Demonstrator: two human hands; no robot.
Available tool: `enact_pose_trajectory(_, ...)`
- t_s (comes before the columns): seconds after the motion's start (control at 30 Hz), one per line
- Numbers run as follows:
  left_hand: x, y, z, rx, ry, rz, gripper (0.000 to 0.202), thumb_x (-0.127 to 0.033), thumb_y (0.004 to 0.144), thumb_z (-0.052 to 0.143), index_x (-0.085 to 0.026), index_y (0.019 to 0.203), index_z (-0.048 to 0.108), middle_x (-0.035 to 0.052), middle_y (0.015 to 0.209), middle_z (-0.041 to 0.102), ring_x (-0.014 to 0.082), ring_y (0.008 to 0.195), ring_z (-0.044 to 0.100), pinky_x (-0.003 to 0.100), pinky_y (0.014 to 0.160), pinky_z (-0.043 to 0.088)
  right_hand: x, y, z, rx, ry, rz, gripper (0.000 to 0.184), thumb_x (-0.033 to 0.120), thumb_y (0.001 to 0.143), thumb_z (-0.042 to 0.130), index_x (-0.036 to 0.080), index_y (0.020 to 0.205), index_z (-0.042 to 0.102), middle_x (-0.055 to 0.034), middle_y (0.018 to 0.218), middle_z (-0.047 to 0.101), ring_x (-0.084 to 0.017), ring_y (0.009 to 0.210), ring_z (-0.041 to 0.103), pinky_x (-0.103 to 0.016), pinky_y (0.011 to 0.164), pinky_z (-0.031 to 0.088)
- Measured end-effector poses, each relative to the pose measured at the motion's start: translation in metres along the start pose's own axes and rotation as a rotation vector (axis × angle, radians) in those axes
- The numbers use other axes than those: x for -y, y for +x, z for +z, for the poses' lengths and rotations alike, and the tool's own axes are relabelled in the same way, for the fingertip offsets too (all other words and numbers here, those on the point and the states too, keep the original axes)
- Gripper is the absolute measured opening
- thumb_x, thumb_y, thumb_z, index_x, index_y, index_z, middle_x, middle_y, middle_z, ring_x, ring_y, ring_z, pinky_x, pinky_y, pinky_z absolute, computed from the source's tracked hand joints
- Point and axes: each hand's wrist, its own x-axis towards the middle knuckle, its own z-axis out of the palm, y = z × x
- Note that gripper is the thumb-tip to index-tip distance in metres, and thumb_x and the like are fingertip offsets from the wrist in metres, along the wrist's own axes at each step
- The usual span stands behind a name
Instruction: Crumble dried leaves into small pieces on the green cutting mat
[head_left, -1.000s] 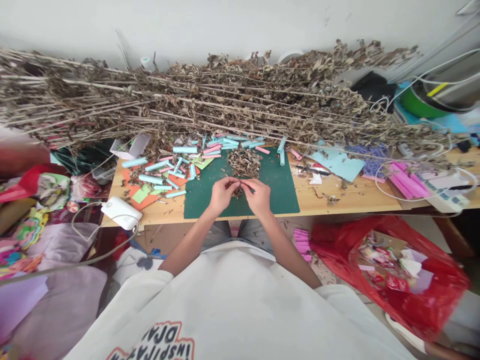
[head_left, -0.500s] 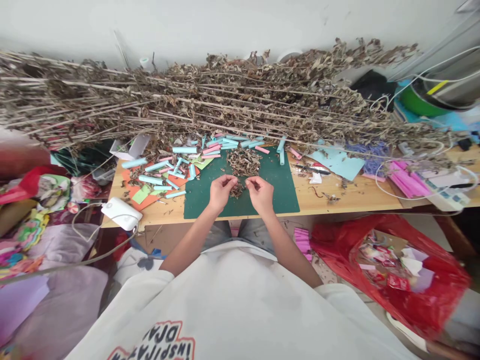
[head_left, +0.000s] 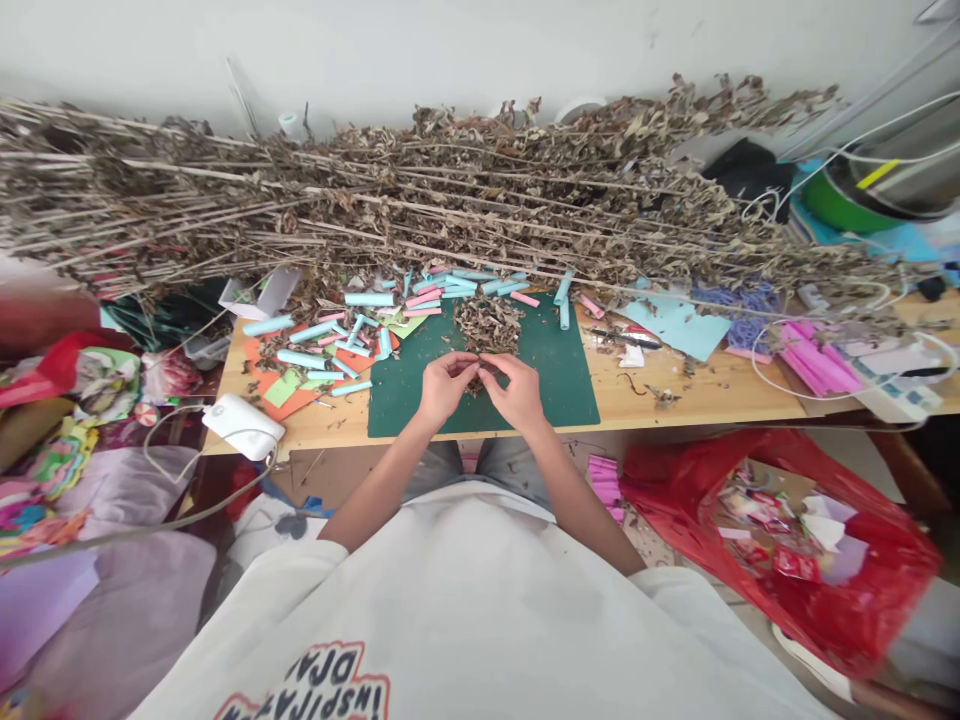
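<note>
Over the dark green mat (head_left: 566, 385), the fingertips of both my hands meet. My left hand (head_left: 444, 388) is closed in a pinch, thumb against fingers. My right hand (head_left: 517, 390) pinches too, its fingertips touching those of the left. Whatever is between them is too small to make out. Just beyond the fingers lies a heap of crumbled dried leaves (head_left: 487, 325). A smaller clump of leaf bits sits under my fingertips, mostly hidden by them.
Dried leafy stalks (head_left: 420, 190) lie piled along the back of the wooden table (head_left: 697, 400). Blue paper rolls (head_left: 304, 359) and pink ones are scattered left of the mat. A white power bank (head_left: 244, 428) rests at the left edge. A red plastic bag (head_left: 675, 490) stands low on the right.
My two hands have come together; half a second ago a gap lay between them over the small clump. The leaf heap and paper rolls look unmoved.
</note>
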Motion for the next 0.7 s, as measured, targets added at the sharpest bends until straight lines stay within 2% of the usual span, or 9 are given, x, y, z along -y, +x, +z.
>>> enact_pose_trajectory(0.17, 0.0017, 0.0013, 0.0022, 0.025, 0.031, 0.023, 0.016, -0.03, 0.075, 0.07, -0.016, 0.084, 0.07, 0.002, 0.075, 0.069, 0.0116, 0.067, 0.062, 0.024, 0.066, 0.049, -0.0007, 0.0025, -0.0028, 0.018, -0.023, -0.004, 0.018, 0.023, 0.091, 0.054, 0.02, 0.093, 0.071, -0.0063, 0.09, 0.073, -0.019, 0.081, 0.067, -0.031, 0.078, 0.053)
enact_pose_trajectory(0.37, 0.0017, 0.0025, 0.0002, -0.002, 0.18, 0.044, 0.016, -0.032, 0.078, 0.066, -0.016, 0.079, 0.07, 0.0016, 0.072, 0.068, 0.0115, 0.063, 0.057, 0.023, 0.063, 0.045, -0.0019, -0.0005, -0.0028, 0.057, -0.149, -0.05, 0.017, 0.024, 0.092, 0.052, 0.02, 0.098, 0.068, -0.0076, 0.094, 0.071, -0.021, 0.087, 0.065, -0.032, 0.08, 0.05)
enact_pose_trajectory(0.57, 0.0031, 0.0037, 0.001, 0.026, 0.104, -0.017, 0.021, -0.036, 0.076, 0.067, -0.015, 0.078, 0.069, 0.0014, 0.068, 0.066, 0.0113, 0.06, 0.055, 0.023, 0.06, 0.043, 0.0034, -0.0041, 0.0009, 0.03, -0.328, -0.094, 0.022, 0.023, 0.094, 0.044, 0.02, 0.092, 0.066, -0.0095, 0.089, 0.068, -0.022, 0.087, 0.061, -0.033, 0.08, 0.048)
enact_pose_trajectory(0.63, 0.003, 0.0034, 0.0022, 0.032, 0.115, -0.02, 0.02, -0.035, 0.077, 0.066, -0.015, 0.077, 0.068, 0.0009, 0.066, 0.064, 0.0107, 0.059, 0.054, 0.023, 0.058, 0.041, 0.0051, -0.0043, 0.0027, 0.005, -0.303, -0.071, 0.02, 0.021, 0.092, 0.045, 0.02, 0.088, 0.065, -0.0089, 0.086, 0.068, -0.022, 0.085, 0.061, -0.032, 0.078, 0.047)
enact_pose_trajectory(0.7, 0.0016, 0.0025, 0.0034, 0.041, 0.128, -0.01, 0.02, -0.035, 0.078, 0.065, -0.015, 0.075, 0.067, 0.0, 0.064, 0.062, 0.0099, 0.057, 0.051, 0.022, 0.056, 0.039, 0.0047, -0.0034, 0.0045, -0.023, -0.179, 0.015, 0.018, 0.021, 0.089, 0.048, 0.02, 0.085, 0.065, -0.0067, 0.082, 0.068, -0.019, 0.077, 0.061, -0.03, 0.073, 0.048)
